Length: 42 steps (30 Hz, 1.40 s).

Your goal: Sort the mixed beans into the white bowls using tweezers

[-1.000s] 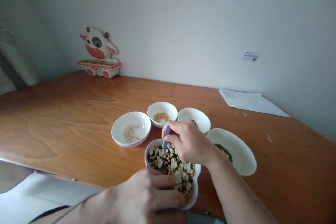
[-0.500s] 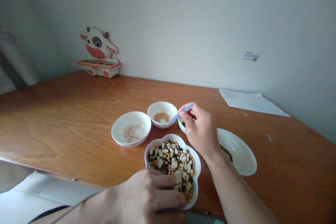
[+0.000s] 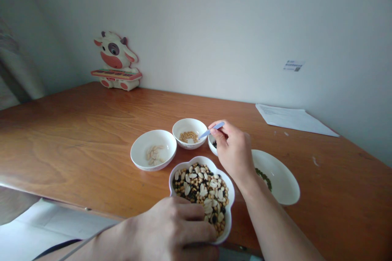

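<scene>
A flower-shaped white bowl (image 3: 227, 216) full of mixed beans and seeds sits at the near table edge. My left hand (image 3: 171, 228) is closed round its near rim. My right hand (image 3: 234, 151) pinches pale blue tweezers (image 3: 210, 131), whose tips hover over the rim of a small white bowl of yellow beans (image 3: 189, 132). To the left a white bowl (image 3: 153, 149) holds several pale seeds. Behind my right hand a bowl with dark beans (image 3: 212, 143) is mostly hidden. A larger white dish with green beans (image 3: 277, 177) lies to the right.
The wooden table (image 3: 76, 130) stands against a white wall. A cow-shaped toy keyboard (image 3: 115, 62) stands at the back left. Sheets of paper (image 3: 292, 119) lie at the back right. A small label (image 3: 292, 65) is stuck on the wall.
My right hand lifted the tweezers out of the mixed bowl and carried them back and right to the yellow-bean bowl. My left hand stayed on the mixed bowl.
</scene>
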{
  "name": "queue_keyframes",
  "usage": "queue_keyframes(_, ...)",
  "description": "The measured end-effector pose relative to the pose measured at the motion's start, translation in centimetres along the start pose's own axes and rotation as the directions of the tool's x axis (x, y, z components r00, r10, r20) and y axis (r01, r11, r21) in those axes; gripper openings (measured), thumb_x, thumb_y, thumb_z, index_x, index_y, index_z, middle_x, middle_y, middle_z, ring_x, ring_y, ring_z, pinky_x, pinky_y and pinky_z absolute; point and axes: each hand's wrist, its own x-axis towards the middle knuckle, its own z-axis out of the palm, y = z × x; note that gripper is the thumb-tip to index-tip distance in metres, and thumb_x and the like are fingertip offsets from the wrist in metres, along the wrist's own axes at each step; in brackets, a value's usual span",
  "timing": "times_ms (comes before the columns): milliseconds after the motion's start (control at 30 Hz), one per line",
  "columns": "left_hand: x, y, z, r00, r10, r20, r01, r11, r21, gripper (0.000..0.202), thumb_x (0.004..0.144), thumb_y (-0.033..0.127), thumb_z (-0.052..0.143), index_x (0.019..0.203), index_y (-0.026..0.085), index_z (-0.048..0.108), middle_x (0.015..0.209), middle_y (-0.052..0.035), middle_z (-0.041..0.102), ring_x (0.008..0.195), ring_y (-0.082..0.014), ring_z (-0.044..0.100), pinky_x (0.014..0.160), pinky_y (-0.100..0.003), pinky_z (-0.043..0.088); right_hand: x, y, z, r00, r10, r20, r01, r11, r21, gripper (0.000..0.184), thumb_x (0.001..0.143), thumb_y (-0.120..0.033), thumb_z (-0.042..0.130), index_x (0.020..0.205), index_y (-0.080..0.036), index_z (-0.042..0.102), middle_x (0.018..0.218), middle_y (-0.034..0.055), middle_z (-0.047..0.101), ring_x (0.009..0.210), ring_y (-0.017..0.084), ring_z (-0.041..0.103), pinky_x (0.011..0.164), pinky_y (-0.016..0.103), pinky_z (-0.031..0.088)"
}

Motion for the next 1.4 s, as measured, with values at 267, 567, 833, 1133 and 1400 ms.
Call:
queue_keyframes(267, 0.2, 0.0, -0.2, 1.0, 0.011, -0.019, -0.011, 1.0, 0.005, 0.03, 0.1, 0.014, 0.041, 0.097, 0.009, 0.071, 0.088, -0.0063, 0.066, 0.068, -0.019, 0.046, 0.051, -0.034, 0.034, -0.1, -0.1, -0.1, 1.0, 0.013, -0.002, -0.013, 1.0, 0.012, 0.013, 0.09, -0.02, 0.054, 0.088, -0.018, 0.067, 0.078, 0.0056, 0.073, 0.069, 0.019, 0.066, 0.064, 0.028, 0.044)
queue_keyframes(567, 0.1, 0.1, -0.2, 1.0, 0.008, -0.024, -0.007, 1.0, 0.007, 0.032, 0.101, 0.015, 0.039, 0.097, 0.01, 0.07, 0.086, -0.0063, 0.065, 0.069, -0.0195, 0.049, 0.051, -0.034, 0.036, -0.3, -0.7, -0.5, 0.995, -0.038, 0.087, 0.031, 0.997, 0.074, 0.011, 0.084, -0.017, 0.053, 0.08, -0.017, 0.064, 0.071, 0.0033, 0.068, 0.063, 0.016, 0.062, 0.061, 0.027, 0.043)
queue_keyframes(833, 0.0, -0.1, 0.1, 1.0, 0.021, -0.021, -0.02, 1.0, 0.017, 0.022, 0.098, 0.014, 0.048, 0.095, 0.01, 0.069, 0.089, -0.0067, 0.066, 0.068, -0.0193, 0.049, 0.052, -0.034, 0.038, -0.3, -1.0, -0.4, 0.965, -0.053, 0.257, 0.062, 0.998, -0.026, 0.013, 0.081, -0.012, 0.055, 0.077, -0.018, 0.065, 0.063, 0.0013, 0.067, 0.059, 0.016, 0.059, 0.058, 0.026, 0.041)
queue_keyframes(1133, 0.0, 0.0, 0.0, 0.999, 0.033, -0.034, -0.032, 0.999, 0.012, 0.026, 0.1, 0.012, 0.044, 0.096, 0.009, 0.069, 0.088, -0.0074, 0.067, 0.068, -0.0194, 0.051, 0.053, -0.033, 0.038, -0.3, -0.8, 0.0, 0.936, -0.019, 0.351, 0.05, 0.996, -0.078, 0.014, 0.083, -0.009, 0.057, 0.078, -0.017, 0.067, 0.076, 0.006, 0.074, 0.071, 0.019, 0.067, 0.068, 0.029, 0.047)
queue_keyframes(1400, 0.2, 0.0, -0.1, 0.999, 0.029, -0.034, -0.029, 1.0, -0.008, 0.032, 0.101, 0.013, 0.039, 0.096, 0.008, 0.07, 0.087, -0.0077, 0.066, 0.069, -0.0201, 0.05, 0.052, -0.034, 0.037, -0.4, -0.8, 0.0, 0.931, -0.056, 0.361, 0.079, 0.996, -0.05, 0.016, 0.082, -0.008, 0.057, 0.077, -0.018, 0.068, 0.075, 0.0048, 0.074, 0.071, 0.018, 0.067, 0.068, 0.029, 0.049)
